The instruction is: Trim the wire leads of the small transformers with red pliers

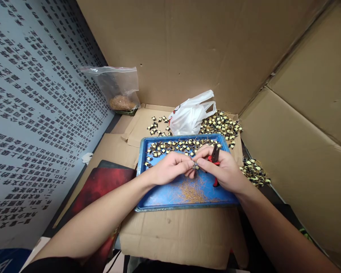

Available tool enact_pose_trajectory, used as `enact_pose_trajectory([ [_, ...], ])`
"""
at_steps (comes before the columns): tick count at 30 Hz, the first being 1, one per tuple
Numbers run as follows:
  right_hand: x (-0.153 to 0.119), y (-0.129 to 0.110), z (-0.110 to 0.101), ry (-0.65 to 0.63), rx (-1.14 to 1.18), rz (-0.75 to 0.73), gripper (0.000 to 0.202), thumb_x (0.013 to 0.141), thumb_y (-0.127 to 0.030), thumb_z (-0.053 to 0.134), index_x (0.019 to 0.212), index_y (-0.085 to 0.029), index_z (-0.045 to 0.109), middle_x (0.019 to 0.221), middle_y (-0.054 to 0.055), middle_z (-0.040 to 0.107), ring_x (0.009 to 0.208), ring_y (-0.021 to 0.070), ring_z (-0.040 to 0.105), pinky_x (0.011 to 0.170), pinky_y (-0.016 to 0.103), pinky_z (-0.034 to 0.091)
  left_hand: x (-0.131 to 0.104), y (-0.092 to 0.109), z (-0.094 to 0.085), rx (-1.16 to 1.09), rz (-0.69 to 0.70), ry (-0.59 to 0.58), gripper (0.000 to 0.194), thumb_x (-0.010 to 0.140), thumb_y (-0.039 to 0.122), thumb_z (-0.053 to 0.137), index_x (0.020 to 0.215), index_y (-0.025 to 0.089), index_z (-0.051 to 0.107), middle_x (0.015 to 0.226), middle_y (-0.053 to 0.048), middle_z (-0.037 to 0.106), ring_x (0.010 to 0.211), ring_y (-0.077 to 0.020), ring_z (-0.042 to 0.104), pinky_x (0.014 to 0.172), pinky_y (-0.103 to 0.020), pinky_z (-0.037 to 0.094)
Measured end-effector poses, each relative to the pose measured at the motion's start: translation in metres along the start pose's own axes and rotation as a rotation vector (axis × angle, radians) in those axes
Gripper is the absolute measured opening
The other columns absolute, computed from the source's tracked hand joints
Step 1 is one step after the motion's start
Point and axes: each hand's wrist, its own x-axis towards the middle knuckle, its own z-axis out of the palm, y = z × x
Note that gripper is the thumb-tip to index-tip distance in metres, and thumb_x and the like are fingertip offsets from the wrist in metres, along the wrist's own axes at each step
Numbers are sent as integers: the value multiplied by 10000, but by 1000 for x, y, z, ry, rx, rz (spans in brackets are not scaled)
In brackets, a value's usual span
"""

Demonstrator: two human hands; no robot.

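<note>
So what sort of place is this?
Probably a small hand-assembly workstation: a blue tray holds yellow-and-black parts and copper-coloured clippings, and the right hand holds red-handled pliers.

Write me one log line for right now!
left hand: pinching small, dark, blocky component, partly hidden | right hand: same component, plus red-handled metal pliers | below: blue rectangular tray with orange-brown wire clippings

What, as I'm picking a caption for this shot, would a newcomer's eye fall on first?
Probably the bright blue tray in the middle, with a scatter of coppery strands on its near side. Over it, the left hand and right hand meet at a small part, red-handled pliers held in the right. Next, the white plastic bag beyond the tray and the panel of printed characters on the left.
</note>
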Motion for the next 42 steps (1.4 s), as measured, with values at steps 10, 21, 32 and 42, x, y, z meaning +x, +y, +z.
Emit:
enact_pose_trajectory([
  [10,1,0,4,-32,143,126,233,972,-393,742,833,-211,696,793,16,669,730,159,605,689,295,494,-2,0,3,2,20,-23,502,1047,532,512,723,155,584,712,-16,552,691,-147,482,723,-299,390],
  [21,-1,-3,9,-37,246,171,308,945,-445,750,795,-193,657,739,0,602,672,143,530,627,280,433,-2,-3,2,-42,18,-85,542,1023,623,522,740,162,560,735,-13,531,699,-147,462,693,-299,388],
  [32,0,-3,7,6,53,166,335,924,-463,742,758,-196,628,722,13,626,680,158,544,620,285,451,-1,0,0,118,-44,-65,443,1003,487,508,675,190,476,666,23,444,627,-126,387,604,-281,324],
  [42,1,-3,15,72,20,191,376,892,-490,769,743,-198,587,694,-13,555,644,137,484,599,275,413,0,1,1,179,-57,-34,451,986,476,505,644,183,493,623,16,464,592,-116,403,577,-263,328],
])
